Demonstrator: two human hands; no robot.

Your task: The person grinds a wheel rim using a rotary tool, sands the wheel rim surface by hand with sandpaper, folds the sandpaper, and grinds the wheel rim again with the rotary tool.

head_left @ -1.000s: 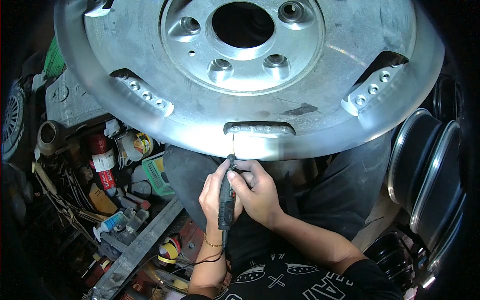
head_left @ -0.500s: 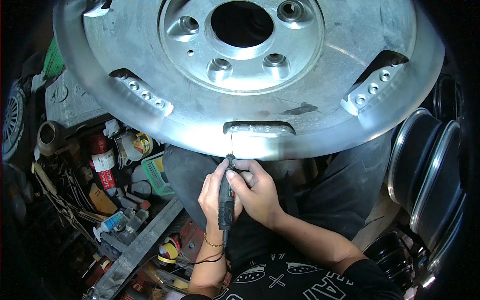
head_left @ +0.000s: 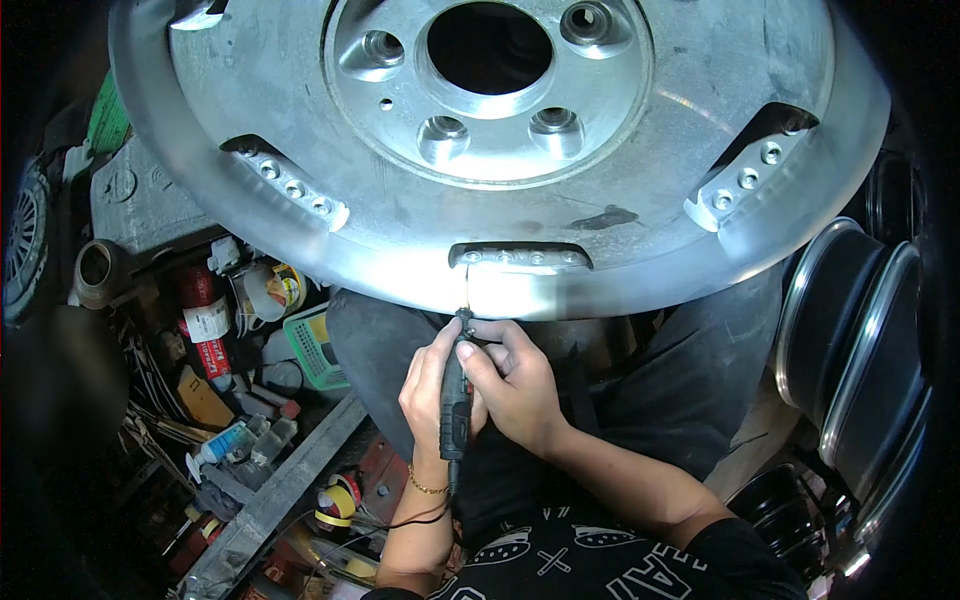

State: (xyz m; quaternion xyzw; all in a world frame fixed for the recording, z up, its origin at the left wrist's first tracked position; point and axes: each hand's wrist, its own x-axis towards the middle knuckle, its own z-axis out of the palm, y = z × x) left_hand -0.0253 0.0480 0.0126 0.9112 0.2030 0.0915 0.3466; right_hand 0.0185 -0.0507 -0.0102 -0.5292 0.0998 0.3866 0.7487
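Note:
A black corded rotary tool points away from me, its thin shaft reaching the edge of a slot in a bare metal wheel. My left hand wraps the tool body from the left. From the right, my right hand pinches it near the collar with thumb and forefinger. Small round bolt-like studs line the slot, and the tip sits by the leftmost one. Whether the bit touches the metal is too small to tell. The cord runs down past my left wrist.
Dark wheel rims are stacked at the right. To the left lie a green basket, a red can, tape rolls and a metal beam. My legs are under the wheel's near edge.
A dark blurred shape has appeared at the far left, covering part of the clutter. The wheel, tool and both hands sit almost as before, shifted very slightly right in the picture.

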